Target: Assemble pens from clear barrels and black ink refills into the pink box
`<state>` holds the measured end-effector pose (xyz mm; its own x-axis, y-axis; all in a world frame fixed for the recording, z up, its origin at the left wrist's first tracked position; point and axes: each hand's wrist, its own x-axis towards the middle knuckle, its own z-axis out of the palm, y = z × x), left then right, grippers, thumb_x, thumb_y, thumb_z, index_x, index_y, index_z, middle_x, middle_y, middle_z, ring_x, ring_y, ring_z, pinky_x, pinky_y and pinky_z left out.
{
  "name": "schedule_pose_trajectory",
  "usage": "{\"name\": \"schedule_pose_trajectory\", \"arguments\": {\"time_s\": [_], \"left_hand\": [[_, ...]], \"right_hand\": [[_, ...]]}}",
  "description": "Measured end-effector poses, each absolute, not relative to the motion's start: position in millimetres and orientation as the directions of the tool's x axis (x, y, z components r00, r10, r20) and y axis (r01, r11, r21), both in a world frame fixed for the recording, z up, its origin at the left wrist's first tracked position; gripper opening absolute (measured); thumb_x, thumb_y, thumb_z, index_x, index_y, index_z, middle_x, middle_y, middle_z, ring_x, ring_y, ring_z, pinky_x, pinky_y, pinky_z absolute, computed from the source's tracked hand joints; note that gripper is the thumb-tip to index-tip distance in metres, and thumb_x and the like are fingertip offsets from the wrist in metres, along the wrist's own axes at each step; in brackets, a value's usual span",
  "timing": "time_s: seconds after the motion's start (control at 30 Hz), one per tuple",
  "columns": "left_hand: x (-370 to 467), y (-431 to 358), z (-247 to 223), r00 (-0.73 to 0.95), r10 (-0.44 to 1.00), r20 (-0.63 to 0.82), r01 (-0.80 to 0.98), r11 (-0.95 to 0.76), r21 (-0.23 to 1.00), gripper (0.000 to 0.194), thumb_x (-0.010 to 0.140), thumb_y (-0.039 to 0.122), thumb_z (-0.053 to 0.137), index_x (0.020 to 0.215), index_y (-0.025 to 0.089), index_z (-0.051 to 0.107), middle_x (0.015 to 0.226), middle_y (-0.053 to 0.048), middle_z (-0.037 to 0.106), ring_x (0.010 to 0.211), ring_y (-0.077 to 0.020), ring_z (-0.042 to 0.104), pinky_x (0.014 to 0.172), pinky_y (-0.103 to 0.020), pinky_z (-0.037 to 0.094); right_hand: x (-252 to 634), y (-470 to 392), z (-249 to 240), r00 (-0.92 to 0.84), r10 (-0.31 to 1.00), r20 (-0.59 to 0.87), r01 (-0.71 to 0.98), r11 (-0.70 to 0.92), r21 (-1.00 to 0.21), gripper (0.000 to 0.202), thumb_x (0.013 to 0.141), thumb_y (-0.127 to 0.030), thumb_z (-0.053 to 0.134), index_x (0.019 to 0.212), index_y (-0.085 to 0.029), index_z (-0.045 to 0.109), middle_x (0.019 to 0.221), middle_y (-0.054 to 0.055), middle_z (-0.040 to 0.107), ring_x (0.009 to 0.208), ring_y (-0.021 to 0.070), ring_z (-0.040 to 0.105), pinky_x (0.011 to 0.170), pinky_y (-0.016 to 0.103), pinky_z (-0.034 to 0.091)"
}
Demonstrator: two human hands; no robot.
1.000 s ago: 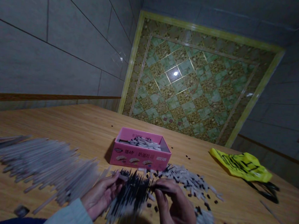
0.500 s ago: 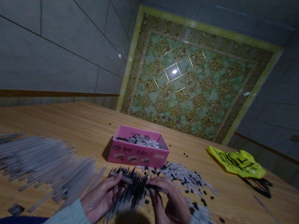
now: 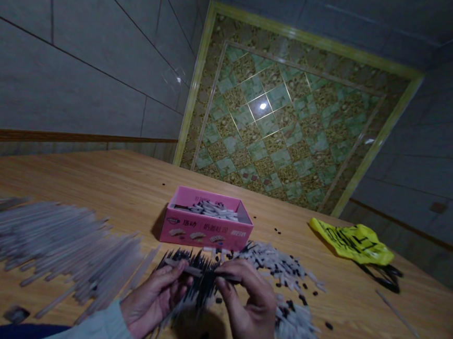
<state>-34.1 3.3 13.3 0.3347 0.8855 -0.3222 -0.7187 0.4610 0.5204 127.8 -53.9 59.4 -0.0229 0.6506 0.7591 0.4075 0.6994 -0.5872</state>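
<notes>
My left hand (image 3: 161, 295) pinches a pale slim tube (image 3: 182, 267) between thumb and fingers, its end pointing right. Facing it, my right hand (image 3: 249, 304) has thumb and index finger closed on a dark slim stick (image 3: 232, 278). The tips of the two pieces lie close together; whether they touch I cannot tell. Beneath both hands is a pile of thin black pointed sticks (image 3: 201, 293) with paler lower ends. Just beyond stands an open pink box (image 3: 205, 234) holding many short white pieces (image 3: 215, 209) with dark ends.
Long translucent tubes (image 3: 52, 239) lie spread at the left. Short white pieces with black bits (image 3: 277, 265) are heaped at the right, another heap (image 3: 300, 332) nearer me. A yellow bag (image 3: 352, 243) and a lone stick (image 3: 397, 312) lie farther right on the wooden table (image 3: 104, 181).
My right hand has come slightly left, bringing the dark stick closer to the tube in my left hand. The whole view has shifted a little.
</notes>
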Motion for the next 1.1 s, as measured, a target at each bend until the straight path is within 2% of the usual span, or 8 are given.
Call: {"name": "schedule_pose_trajectory", "arguments": {"time_s": [0.2, 0.4, 0.53, 0.83, 0.9, 0.97, 1.03, 1.1], "left_hand": [[-34.7, 7.6, 13.2, 0.268, 0.898, -0.349, -0.799, 0.409, 0.44, 0.019, 0.084, 0.003, 0.046, 0.074, 0.008, 0.062, 0.058, -0.01, 0.071, 0.047, -0.0119, 0.067, 0.044, -0.016, 0.055], [-36.5, 12.1, 12.4, 0.197, 0.907, -0.371, -0.835, 0.354, 0.421, 0.021, 0.084, 0.003, 0.045, 0.072, 0.007, 0.062, 0.058, -0.011, 0.071, 0.048, -0.0122, 0.067, 0.044, -0.016, 0.055], [-35.5, 10.8, 13.7, 0.201, 0.904, -0.377, -0.827, 0.363, 0.43, 0.022, 0.084, 0.002, 0.046, 0.071, 0.008, 0.062, 0.057, -0.01, 0.071, 0.047, -0.0119, 0.067, 0.043, -0.016, 0.055], [-36.0, 10.8, 9.8, 0.204, 0.911, -0.359, -0.806, 0.365, 0.467, 0.02, 0.084, 0.002, 0.045, 0.074, 0.008, 0.062, 0.06, -0.008, 0.071, 0.049, -0.0113, 0.067, 0.045, -0.015, 0.056], [-35.9, 10.8, 8.7, 0.206, 0.913, -0.352, -0.808, 0.361, 0.466, 0.019, 0.083, 0.001, 0.047, 0.074, 0.008, 0.062, 0.06, -0.007, 0.071, 0.05, -0.0116, 0.068, 0.045, -0.015, 0.056], [-35.7, 10.6, 8.2, 0.21, 0.914, -0.347, -0.808, 0.362, 0.465, 0.016, 0.082, 0.001, 0.049, 0.074, 0.008, 0.061, 0.06, -0.007, 0.071, 0.051, -0.0121, 0.068, 0.046, -0.016, 0.056], [-35.3, 10.2, 8.1, 0.21, 0.916, -0.341, -0.801, 0.361, 0.477, 0.015, 0.082, 0.001, 0.049, 0.076, 0.008, 0.061, 0.061, -0.007, 0.071, 0.051, -0.0123, 0.068, 0.046, -0.016, 0.056], [-34.7, 9.8, 8.3, 0.211, 0.92, -0.33, -0.795, 0.358, 0.49, 0.015, 0.082, 0.001, 0.049, 0.077, 0.008, 0.061, 0.061, -0.007, 0.071, 0.051, -0.0124, 0.068, 0.046, -0.017, 0.057]], "right_hand": [[145.2, -30.9, 43.3, -0.064, 0.824, 0.562, 0.574, 0.491, -0.655, 0.029, 0.076, -0.014, 0.06, 0.103, -0.023, 0.062, 0.094, 0.004, 0.066, 0.083, 0.0172, 0.061, 0.064, 0.023, 0.047], [180.2, -8.4, 21.3, -0.041, 0.937, 0.348, 0.862, 0.209, -0.462, 0.012, 0.071, -0.015, 0.057, 0.076, -0.018, 0.068, 0.075, 0.004, 0.068, 0.071, 0.0183, 0.061, 0.06, 0.023, 0.042], [181.0, -11.0, 19.0, -0.129, 0.979, 0.16, 0.926, 0.176, -0.333, 0.013, 0.063, -0.014, 0.058, 0.067, -0.02, 0.069, 0.065, 0.001, 0.068, 0.063, 0.0166, 0.061, 0.053, 0.021, 0.035], [159.9, -20.9, 4.4, -0.142, 0.957, 0.253, 0.957, 0.198, -0.213, 0.023, 0.06, -0.011, 0.053, 0.071, -0.02, 0.071, 0.073, 0.007, 0.069, 0.069, 0.0221, 0.062, 0.057, 0.025, 0.036], [159.5, -21.0, 2.6, -0.118, 0.94, 0.32, 0.926, 0.221, -0.307, 0.025, 0.059, -0.008, 0.052, 0.072, -0.019, 0.071, 0.074, 0.008, 0.069, 0.07, 0.0224, 0.062, 0.06, 0.026, 0.039], [159.0, -18.6, 3.5, -0.074, 0.922, 0.381, 0.803, 0.282, -0.525, 0.027, 0.062, -0.007, 0.052, 0.078, -0.019, 0.071, 0.079, 0.007, 0.069, 0.076, 0.022, 0.062, 0.067, 0.028, 0.042], [157.5, -14.7, 5.9, -0.027, 0.928, 0.371, 0.54, 0.326, -0.776, 0.023, 0.067, -0.011, 0.055, 0.083, -0.017, 0.071, 0.082, 0.007, 0.07, 0.08, 0.0215, 0.062, 0.073, 0.029, 0.045], [154.9, -11.6, 8.4, 0.001, 0.952, 0.305, 0.228, 0.296, -0.927, 0.016, 0.07, -0.019, 0.061, 0.083, -0.016, 0.07, 0.079, 0.006, 0.07, 0.076, 0.0202, 0.063, 0.07, 0.03, 0.047]]}}
